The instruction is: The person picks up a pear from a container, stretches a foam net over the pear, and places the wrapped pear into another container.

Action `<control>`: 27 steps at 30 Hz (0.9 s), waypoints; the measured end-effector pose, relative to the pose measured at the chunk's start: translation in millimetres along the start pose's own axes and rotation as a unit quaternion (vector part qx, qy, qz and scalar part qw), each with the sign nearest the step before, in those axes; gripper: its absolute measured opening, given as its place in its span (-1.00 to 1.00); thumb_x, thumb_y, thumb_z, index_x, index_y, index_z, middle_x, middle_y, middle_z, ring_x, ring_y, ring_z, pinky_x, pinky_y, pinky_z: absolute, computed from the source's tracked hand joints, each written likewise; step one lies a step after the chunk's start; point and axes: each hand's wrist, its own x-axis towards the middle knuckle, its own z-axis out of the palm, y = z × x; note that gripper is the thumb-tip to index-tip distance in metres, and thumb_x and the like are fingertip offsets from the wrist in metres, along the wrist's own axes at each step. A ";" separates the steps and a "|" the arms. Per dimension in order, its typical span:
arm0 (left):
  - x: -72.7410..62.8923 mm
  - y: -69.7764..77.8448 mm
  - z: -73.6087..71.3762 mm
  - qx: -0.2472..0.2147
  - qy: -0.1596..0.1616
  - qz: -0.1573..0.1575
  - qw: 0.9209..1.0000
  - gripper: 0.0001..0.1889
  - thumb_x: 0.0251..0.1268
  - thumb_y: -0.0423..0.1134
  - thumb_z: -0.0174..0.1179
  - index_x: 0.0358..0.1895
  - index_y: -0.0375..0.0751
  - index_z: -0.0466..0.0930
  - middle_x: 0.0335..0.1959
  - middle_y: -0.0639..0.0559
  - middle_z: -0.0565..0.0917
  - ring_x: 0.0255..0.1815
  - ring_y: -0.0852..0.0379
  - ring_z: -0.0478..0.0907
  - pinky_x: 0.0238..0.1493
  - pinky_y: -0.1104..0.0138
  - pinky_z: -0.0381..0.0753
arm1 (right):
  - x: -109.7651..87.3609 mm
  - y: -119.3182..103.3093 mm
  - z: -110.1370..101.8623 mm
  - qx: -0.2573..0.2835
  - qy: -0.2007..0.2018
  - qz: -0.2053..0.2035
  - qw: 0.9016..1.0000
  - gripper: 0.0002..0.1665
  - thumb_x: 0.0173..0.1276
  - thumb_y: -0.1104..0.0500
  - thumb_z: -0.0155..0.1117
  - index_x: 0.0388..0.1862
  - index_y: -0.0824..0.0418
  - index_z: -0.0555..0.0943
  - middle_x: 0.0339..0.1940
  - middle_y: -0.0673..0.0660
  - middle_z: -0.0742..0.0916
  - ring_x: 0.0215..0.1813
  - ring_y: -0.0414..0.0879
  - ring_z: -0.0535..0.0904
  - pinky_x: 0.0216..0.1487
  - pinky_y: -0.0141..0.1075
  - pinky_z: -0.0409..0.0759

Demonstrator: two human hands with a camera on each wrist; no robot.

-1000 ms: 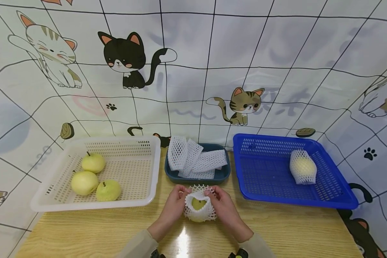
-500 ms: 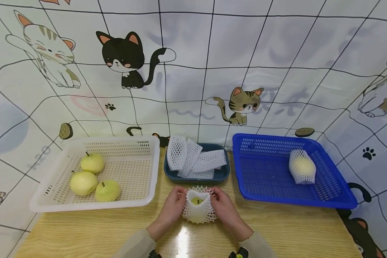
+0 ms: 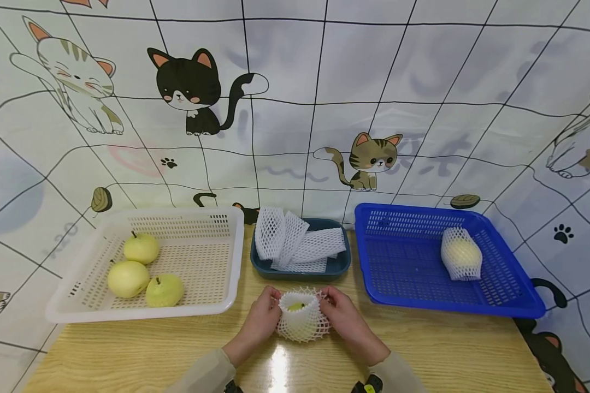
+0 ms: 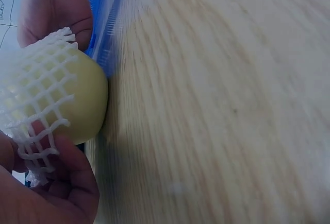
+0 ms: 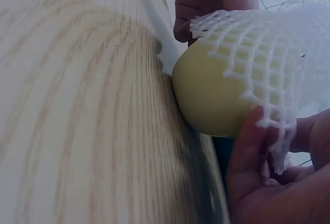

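A pale yellow-green pear (image 4: 92, 100) rests on the table, partly covered by a white foam net sleeve (image 3: 302, 326). Its lower part shows bare in both wrist views, while the stem end peeks through the sleeve's opening in the head view. On one side, my left hand (image 3: 263, 314) pinches the net's edge between thumb and curled fingers. Opposite it, my right hand (image 3: 341, 311) grips the other edge of the net in the same way. The right wrist view shows fingertips (image 5: 251, 131) against the netting and the fruit's side.
A white basket (image 3: 236, 262) at left holds three bare pears (image 3: 164, 290). Behind the hands, a dark teal tray (image 3: 260, 268) bears several flat foam nets (image 3: 319, 245). At right stands a blue basket (image 3: 398, 267) with one netted pear (image 3: 462, 255). A cat-patterned sheet hangs behind.
The net has come lower around the pear, and its opening has narrowed, so less of the fruit's top shows. Both hands have shifted slightly down with the net's edges.
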 end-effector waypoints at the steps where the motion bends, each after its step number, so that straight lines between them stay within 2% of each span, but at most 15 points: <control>1: -0.1 0.2 -0.3 0.002 -0.001 0.001 1.000 -0.84 0.26 -0.55 -0.02 -0.12 -0.34 0.41 -0.51 0.07 0.41 -0.52 0.18 0.34 -0.50 0.36 0.36 | 0.3 0.3 -0.5 -0.002 -0.002 0.000 1.000 -0.82 0.59 0.33 0.07 0.01 0.44 0.52 -0.28 0.08 0.61 -0.23 -0.12 0.49 -0.25 -0.36 0.48; 8: -0.8 -1.1 -2.2 0.021 -0.008 -0.002 1.000 -0.89 0.35 -0.51 -0.04 -0.13 -0.33 0.41 -0.55 0.10 0.38 -0.56 0.18 0.32 -0.52 0.35 0.34 | 2.2 3.5 -3.6 -0.016 -0.016 -0.006 1.000 -0.80 0.60 0.33 0.05 0.02 0.48 0.52 -0.25 0.09 0.63 -0.23 -0.12 0.51 -0.25 -0.36 0.49; 15: -0.7 -3.4 -2.3 0.014 -0.017 0.006 1.000 -0.95 0.45 -0.48 -0.02 -0.13 -0.33 0.40 -0.56 0.10 0.39 -0.57 0.19 0.32 -0.54 0.38 0.32 | 2.9 4.9 -6.6 -0.014 -0.032 -0.007 0.999 -0.79 0.59 0.34 0.02 0.01 0.50 0.51 -0.26 0.09 0.63 -0.24 -0.11 0.51 -0.27 -0.34 0.51; 19: -0.2 -4.4 -2.2 0.007 -0.016 0.002 1.000 -0.91 0.40 -0.49 -0.01 -0.12 -0.34 0.41 -0.53 0.08 0.42 -0.54 0.18 0.35 -0.51 0.37 0.35 | 2.4 5.2 -6.9 -0.005 -0.032 0.006 0.999 -0.74 0.61 0.27 0.06 0.05 0.50 0.51 -0.26 0.08 0.63 -0.24 -0.13 0.52 -0.26 -0.34 0.52; 23: -0.1 -5.3 -2.8 -0.008 -0.014 -0.016 1.000 -0.80 0.25 -0.55 -0.02 -0.08 -0.35 0.42 -0.49 0.05 0.45 -0.50 0.17 0.36 -0.48 0.37 0.37 | 1.7 5.2 -8.4 0.027 -0.026 0.035 0.999 -0.63 0.58 0.20 0.13 0.12 0.52 0.52 -0.24 0.07 0.65 -0.26 -0.14 0.54 -0.25 -0.32 0.58; 27: -1.5 -3.3 -5.5 -0.044 -0.010 -0.043 0.998 -0.85 0.42 -0.41 0.00 -0.04 -0.37 0.46 -0.39 -0.01 0.56 -0.44 0.17 0.42 -0.43 0.34 0.44 | 1.2 4.9 -11.0 0.053 -0.028 0.046 0.997 -0.56 0.50 0.20 0.18 0.18 0.52 0.51 -0.18 0.08 0.68 -0.24 -0.13 0.57 -0.23 -0.31 0.62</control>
